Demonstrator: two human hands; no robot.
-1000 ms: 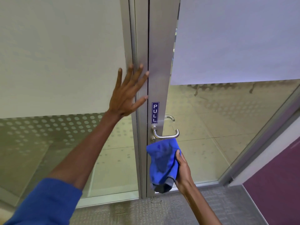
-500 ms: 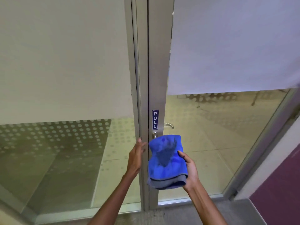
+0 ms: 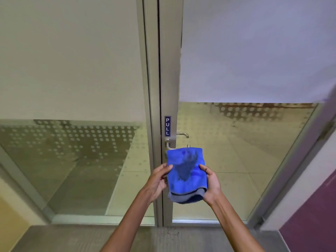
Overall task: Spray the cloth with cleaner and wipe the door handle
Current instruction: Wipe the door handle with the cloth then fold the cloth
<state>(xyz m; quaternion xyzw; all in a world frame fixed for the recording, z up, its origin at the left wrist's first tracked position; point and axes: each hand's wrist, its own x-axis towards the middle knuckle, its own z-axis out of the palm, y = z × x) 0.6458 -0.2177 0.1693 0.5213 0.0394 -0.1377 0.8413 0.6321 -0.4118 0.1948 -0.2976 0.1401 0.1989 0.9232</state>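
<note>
Blue cloth [image 3: 185, 171] now sits at lower centre, gripped on each side by the left hand [image 3: 158, 180] and right hand [image 3: 211, 180]. A second ago the left palm rested on the door frame [image 3: 169, 70]. Just above, the handle [image 3: 170, 146] looks ready for wiping.

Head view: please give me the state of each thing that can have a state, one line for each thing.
blue cloth: folded, held in front of the door, darker damp-looking patch in its middle.
left hand: gripping the cloth's left edge.
right hand: gripping the cloth's right edge.
door handle: level, partly hidden behind the cloth; contact cannot be told.
glass door: appears closed against the frame.
PULL sign: stuck upright on the door's stile.
</note>
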